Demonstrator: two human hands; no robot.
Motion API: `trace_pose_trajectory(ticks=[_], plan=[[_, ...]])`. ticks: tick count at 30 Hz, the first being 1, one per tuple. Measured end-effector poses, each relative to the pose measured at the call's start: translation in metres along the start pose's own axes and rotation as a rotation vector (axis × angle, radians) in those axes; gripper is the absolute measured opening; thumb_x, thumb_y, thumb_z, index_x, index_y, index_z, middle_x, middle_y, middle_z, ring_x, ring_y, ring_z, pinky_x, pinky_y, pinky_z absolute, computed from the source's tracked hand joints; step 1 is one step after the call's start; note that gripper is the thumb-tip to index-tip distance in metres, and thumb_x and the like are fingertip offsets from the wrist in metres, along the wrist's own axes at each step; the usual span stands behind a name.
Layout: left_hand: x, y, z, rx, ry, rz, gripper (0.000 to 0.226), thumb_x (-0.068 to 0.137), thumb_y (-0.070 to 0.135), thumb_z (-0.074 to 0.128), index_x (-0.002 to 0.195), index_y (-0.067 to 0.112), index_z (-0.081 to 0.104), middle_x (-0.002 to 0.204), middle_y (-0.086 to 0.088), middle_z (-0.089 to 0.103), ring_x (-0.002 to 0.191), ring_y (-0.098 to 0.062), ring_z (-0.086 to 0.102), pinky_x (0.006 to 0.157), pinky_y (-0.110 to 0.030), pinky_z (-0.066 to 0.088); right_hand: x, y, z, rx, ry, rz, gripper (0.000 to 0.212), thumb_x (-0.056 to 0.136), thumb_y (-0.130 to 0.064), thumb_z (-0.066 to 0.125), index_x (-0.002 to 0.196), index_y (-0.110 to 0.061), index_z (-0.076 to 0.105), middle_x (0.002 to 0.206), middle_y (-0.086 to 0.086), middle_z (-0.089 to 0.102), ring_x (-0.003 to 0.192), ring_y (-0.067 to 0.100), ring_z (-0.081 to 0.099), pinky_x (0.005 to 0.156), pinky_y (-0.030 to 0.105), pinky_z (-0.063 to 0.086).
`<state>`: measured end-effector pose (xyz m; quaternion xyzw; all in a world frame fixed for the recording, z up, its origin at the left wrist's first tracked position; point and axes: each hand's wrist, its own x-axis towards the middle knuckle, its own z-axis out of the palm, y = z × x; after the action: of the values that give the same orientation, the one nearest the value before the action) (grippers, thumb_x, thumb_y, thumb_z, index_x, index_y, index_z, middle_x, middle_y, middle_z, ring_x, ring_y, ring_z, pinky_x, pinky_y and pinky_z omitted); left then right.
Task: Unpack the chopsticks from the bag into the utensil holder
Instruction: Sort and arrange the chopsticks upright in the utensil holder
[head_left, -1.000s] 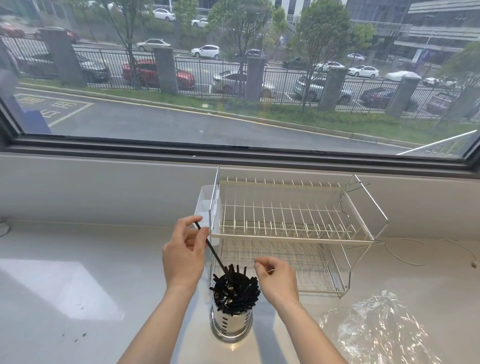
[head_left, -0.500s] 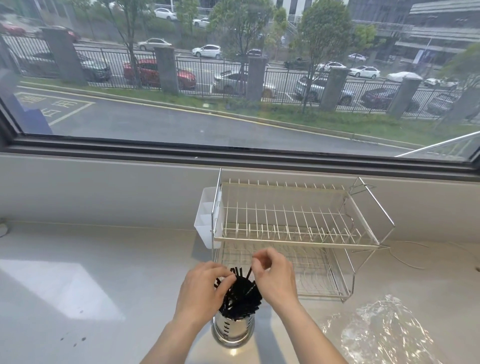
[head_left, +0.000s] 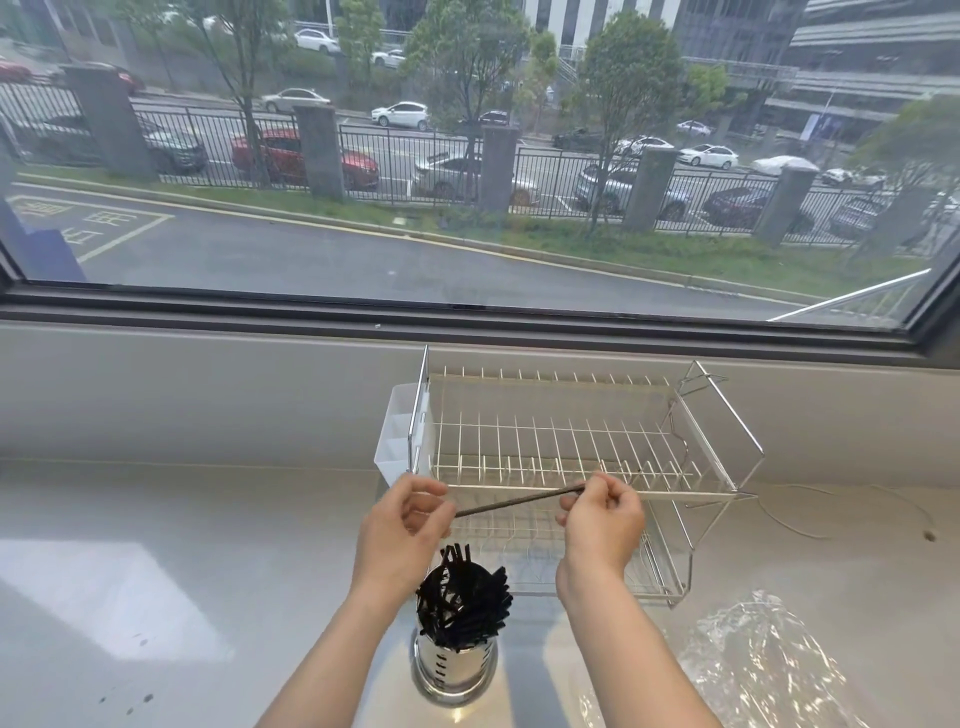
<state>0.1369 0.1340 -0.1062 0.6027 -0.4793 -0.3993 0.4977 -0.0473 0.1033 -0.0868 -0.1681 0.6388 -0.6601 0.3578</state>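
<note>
A shiny metal utensil holder (head_left: 453, 673) stands on the white counter near me, packed with several black chopsticks (head_left: 462, 597) that stick out of its top. One black chopstick (head_left: 519, 500) lies almost level above the holder, held at both ends. My left hand (head_left: 402, 530) pinches its left end and my right hand (head_left: 602, 519) pinches its right end. A crumpled clear plastic bag (head_left: 769, 660) lies flat on the counter to the right of the holder.
A two-tier wire dish rack (head_left: 571, 447) with a white plastic side caddy (head_left: 396, 441) stands just behind my hands against the window ledge. A thin white cord (head_left: 800, 512) trails along the counter to the rack's right.
Both hands rose from the chopstick bundle in the holder. They now hold a single chopstick stretched sideways between them above it.
</note>
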Motion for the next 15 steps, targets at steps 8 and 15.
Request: trace_pose_trajectory(ticks=[8, 15], plan=[[0.01, 0.014, -0.017, -0.371, 0.108, -0.043, 0.021, 0.087, -0.001, 0.074, 0.104, 0.011, 0.069, 0.098, -0.003, 0.081, 0.092, -0.012, 0.075, 0.09, -0.035, 0.057, -0.013, 0.043, -0.02, -0.393, -0.215, 0.183, 0.017, 0.096, -0.018, 0.055, 0.089, -0.012, 0.069, 0.084, 0.005, 0.07, 0.072, 0.024, 0.061, 0.072, 0.043, 0.056], [0.009, 0.018, -0.02, -0.225, 0.185, 0.101, 0.016, 0.08, 0.015, 0.084, 0.083, 0.027, 0.075, 0.085, 0.0, 0.08, 0.081, -0.013, 0.076, 0.072, -0.017, 0.057, -0.016, 0.054, -0.03, -0.732, -0.407, 0.112, 0.011, 0.091, -0.026, 0.062, 0.086, -0.035, 0.067, 0.084, -0.019, 0.063, 0.087, 0.015, 0.061, 0.082, 0.03, 0.045]])
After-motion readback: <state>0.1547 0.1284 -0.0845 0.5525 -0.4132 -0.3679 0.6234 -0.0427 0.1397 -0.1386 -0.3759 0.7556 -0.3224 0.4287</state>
